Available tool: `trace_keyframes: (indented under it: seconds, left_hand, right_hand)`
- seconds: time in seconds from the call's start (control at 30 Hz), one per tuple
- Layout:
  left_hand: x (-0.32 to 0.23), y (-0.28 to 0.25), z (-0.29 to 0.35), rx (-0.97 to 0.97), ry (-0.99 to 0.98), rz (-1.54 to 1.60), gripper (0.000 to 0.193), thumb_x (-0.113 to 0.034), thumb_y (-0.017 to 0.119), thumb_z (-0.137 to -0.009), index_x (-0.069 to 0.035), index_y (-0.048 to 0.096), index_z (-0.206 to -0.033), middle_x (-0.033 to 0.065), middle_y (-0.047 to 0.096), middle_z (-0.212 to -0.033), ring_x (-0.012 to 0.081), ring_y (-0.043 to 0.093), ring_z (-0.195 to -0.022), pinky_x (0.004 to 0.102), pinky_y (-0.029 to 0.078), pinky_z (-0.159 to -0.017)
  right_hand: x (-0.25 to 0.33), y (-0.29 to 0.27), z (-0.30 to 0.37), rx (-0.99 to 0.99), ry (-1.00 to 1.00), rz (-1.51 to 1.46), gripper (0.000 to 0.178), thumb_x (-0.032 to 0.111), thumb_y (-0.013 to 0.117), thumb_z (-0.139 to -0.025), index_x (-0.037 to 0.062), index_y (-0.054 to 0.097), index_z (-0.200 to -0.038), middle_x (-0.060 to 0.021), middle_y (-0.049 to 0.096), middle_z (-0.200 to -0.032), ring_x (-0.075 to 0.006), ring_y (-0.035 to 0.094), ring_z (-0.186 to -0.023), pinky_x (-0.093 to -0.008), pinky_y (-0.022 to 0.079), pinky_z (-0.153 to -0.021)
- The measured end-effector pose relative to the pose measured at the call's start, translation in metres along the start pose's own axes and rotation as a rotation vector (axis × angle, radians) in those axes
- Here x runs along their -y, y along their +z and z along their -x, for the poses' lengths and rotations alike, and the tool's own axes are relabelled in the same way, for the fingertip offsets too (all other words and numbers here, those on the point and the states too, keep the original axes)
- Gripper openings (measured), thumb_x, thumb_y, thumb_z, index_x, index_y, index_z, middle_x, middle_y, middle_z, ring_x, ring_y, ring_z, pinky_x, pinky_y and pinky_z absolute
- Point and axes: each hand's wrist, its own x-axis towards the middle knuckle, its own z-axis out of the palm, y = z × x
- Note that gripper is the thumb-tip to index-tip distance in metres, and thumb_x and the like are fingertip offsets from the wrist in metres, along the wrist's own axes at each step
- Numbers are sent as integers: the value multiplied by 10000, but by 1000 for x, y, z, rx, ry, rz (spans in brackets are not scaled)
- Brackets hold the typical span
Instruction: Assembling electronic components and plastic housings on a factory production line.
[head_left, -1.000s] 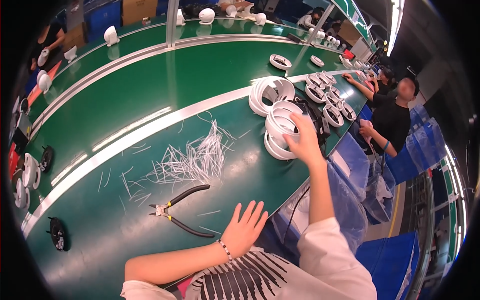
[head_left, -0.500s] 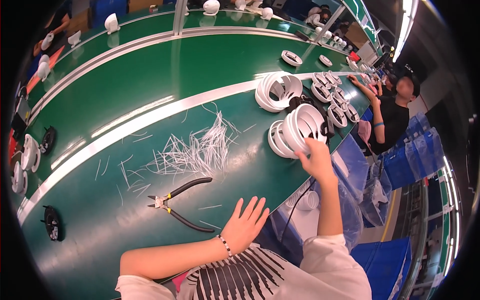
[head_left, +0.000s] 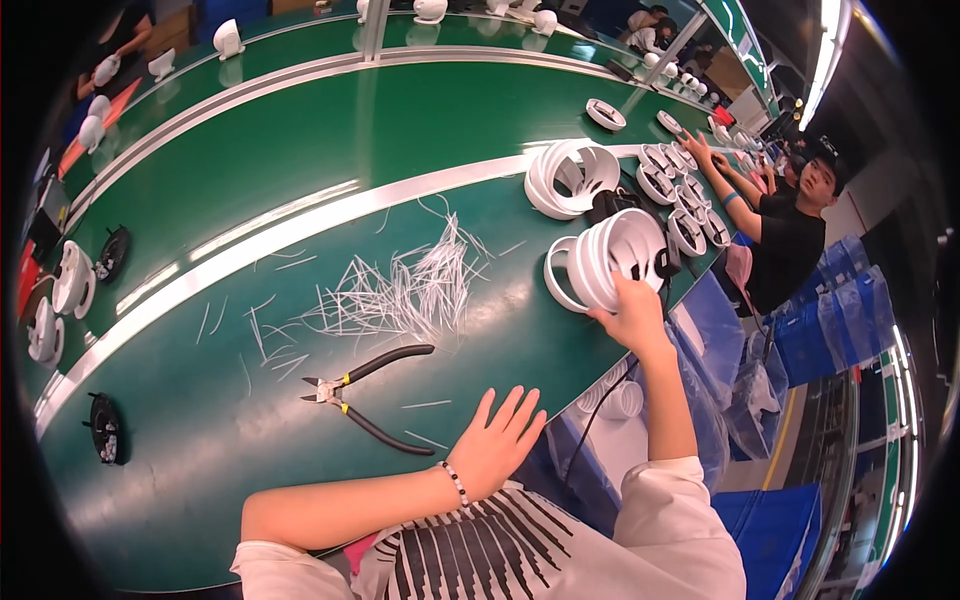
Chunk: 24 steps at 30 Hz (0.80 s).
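My right hand (head_left: 628, 312) reaches out and grips the near edge of a row of white plastic rings (head_left: 605, 258) lying on their sides on the green bench (head_left: 300, 180). My left hand (head_left: 497, 442) rests flat on the bench's near edge, fingers spread, holding nothing. Black-handled side cutters (head_left: 370, 398) lie open just left of that hand. A heap of thin white offcut strips (head_left: 400, 290) is scattered beyond the cutters. A second stack of white rings (head_left: 568, 178) stands behind the first.
Another person (head_left: 785, 235) at the right reaches over several small white round parts (head_left: 680, 195). Black discs (head_left: 103, 428) and white housings (head_left: 70, 285) sit at the left. Blue bins (head_left: 830, 320) and plastic bags (head_left: 710, 340) line the aisle.
My right hand has drawn the row of white rings slightly toward me. My left hand has stayed flat on the bench edge.
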Motion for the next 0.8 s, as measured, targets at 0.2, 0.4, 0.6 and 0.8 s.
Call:
trace_keyframes:
  seconds: [0.2,0.4,0.6,0.8]
  left_hand:
    - [0,-7,1,23,-8,12,603,-159,560,-688,-8,376,-1242,211,278,-1331,339,259,-1239,511,221,-979]
    - [-1,-4,2,22,-13,42,583,-133,535,-706,-10,369,-1252,210,274,-1335,336,250,-1246,502,210,-992]
    - [-1,-7,2,29,-14,47,585,-149,538,-709,-9,368,-1251,211,269,-1339,336,241,-1252,502,205,-996]
    - [2,-3,0,-12,-22,43,553,-159,524,-720,-7,387,-1233,202,304,-1322,335,267,-1241,506,218,-989]
  right_hand:
    - [11,-9,-21,-54,-177,-34,374,165,733,-570,20,492,-816,-165,560,-664,-361,541,-673,-420,419,-616]
    - [4,-2,-31,272,-121,40,376,137,740,-536,-17,489,-770,-203,555,-701,-378,542,-720,-435,430,-663]
    - [-16,7,-45,314,-146,97,363,158,755,-521,20,524,-765,-178,584,-695,-356,569,-726,-419,452,-673]
    - [-32,17,-61,251,-115,94,383,172,752,-507,26,539,-790,-181,585,-720,-360,564,-744,-417,449,-685]
